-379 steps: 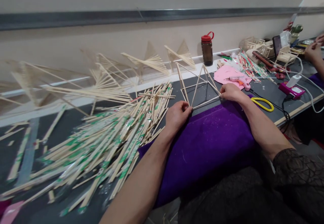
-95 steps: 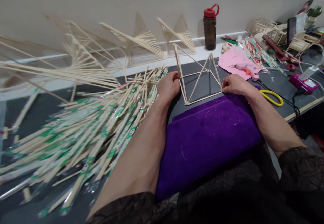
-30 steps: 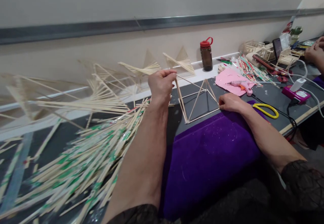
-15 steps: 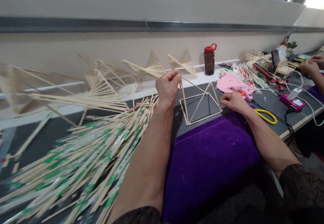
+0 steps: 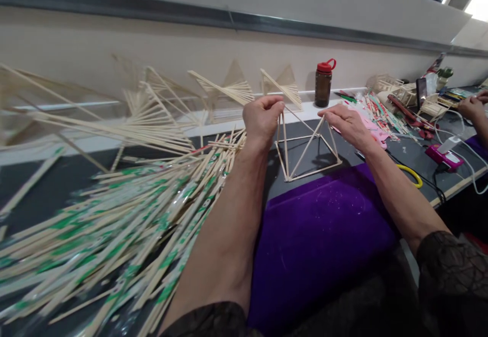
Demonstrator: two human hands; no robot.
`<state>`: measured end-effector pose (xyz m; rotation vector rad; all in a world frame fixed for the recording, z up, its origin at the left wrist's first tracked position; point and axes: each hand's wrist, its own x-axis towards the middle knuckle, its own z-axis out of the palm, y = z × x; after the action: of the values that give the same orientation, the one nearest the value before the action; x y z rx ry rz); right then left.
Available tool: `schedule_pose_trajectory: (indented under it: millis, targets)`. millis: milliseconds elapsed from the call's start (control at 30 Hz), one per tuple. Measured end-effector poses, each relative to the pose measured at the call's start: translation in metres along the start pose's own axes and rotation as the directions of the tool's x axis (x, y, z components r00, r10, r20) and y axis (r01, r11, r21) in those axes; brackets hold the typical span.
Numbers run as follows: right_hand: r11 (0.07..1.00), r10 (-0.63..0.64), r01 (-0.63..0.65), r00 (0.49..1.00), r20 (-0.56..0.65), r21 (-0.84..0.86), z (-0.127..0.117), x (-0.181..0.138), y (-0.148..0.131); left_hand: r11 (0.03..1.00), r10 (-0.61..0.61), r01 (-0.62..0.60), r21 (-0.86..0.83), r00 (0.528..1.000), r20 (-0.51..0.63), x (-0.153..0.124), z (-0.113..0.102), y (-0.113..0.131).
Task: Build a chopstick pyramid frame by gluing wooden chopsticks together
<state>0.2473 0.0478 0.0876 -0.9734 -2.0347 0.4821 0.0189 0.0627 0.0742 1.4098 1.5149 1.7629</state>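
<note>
A small frame of thin wooden sticks (image 5: 305, 149) stands on the dark table just beyond a purple cloth (image 5: 324, 225). My left hand (image 5: 263, 118) pinches the frame's upper left corner, fingers closed on the stick ends. My right hand (image 5: 345, 123) rests over the frame's upper right peak, fingers bent down onto the sticks there. To the left lies a large heap of wrapped chopsticks (image 5: 125, 215).
Fan-shaped stick assemblies (image 5: 224, 90) lean against the wall. A brown bottle with a red cap (image 5: 323, 83) stands behind the frame. Yellow-handled scissors (image 5: 412, 174), a pink sheet, a magenta device (image 5: 446, 156) and cables lie right. Another person's hand (image 5: 470, 108) works far right.
My right hand has lifted from the frame's lower right corner to its upper right peak. My left hand stays pinched on the upper left corner. The camera has tipped down slightly.
</note>
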Motion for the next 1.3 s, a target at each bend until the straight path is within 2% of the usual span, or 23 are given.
schedule_pose_trajectory:
  millis: [267, 600, 933, 1133, 1300]
  targets:
    - [0.994, -0.072, 0.072, 0.997, 0.001, 0.082, 0.0, -0.003, 0.0, 1.0, 0.03, -0.03, 0.005, 0.999, 0.022, -0.001, 0.001, 0.0]
    - [0.997, -0.03, 0.03, 1.0, 0.002, 0.076, 0.002, -0.006, -0.003, 1.0, 0.022, -0.022, -0.004, 1.0, -0.004, -0.002, 0.002, 0.001]
    - [0.998, -0.042, 0.046, 0.996, -0.083, 0.04, -0.001, 0.002, 0.009, 0.999, 0.033, -0.032, 0.015, 0.999, -0.012, -0.006, 0.004, 0.009]
    - [0.991, -0.075, 0.085, 0.993, -0.096, 0.105, 0.001, -0.005, 0.017, 0.999, 0.038, -0.038, 0.011, 0.999, -0.02, -0.007, 0.005, 0.004]
    - [0.986, -0.015, 0.03, 0.996, -0.093, 0.163, 0.001, -0.009, 0.022, 0.999, 0.035, -0.035, -0.006, 0.999, 0.004, -0.007, 0.006, 0.002]
